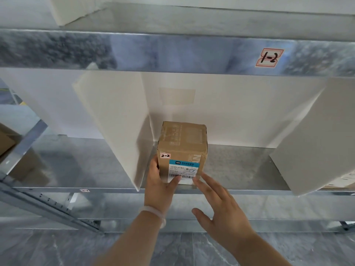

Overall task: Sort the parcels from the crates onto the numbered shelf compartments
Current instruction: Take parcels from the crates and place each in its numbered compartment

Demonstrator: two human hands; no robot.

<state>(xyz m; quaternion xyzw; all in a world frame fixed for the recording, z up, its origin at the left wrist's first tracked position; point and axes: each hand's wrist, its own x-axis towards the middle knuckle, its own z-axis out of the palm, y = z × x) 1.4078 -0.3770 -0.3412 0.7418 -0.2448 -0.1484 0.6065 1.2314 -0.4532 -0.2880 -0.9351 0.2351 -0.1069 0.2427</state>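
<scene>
Well, parcel (182,148) on shelf (240,169), in left hand (159,182) grip, right hand (221,208) straight-fingered against it.

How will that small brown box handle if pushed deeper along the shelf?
Probably stiff: the cardboard box shows square edges under the left hand gripping its side. Likely slides easily, since the metal shelf looks smooth. It stands taller than wide, so a high push might tip it; pushing low, where the right hand touches, seems safer.

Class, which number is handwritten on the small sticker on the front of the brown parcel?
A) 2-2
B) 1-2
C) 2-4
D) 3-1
A: the sticker at the upper left of the front of the parcel, which the left hand grips, reads 2-2.
</scene>
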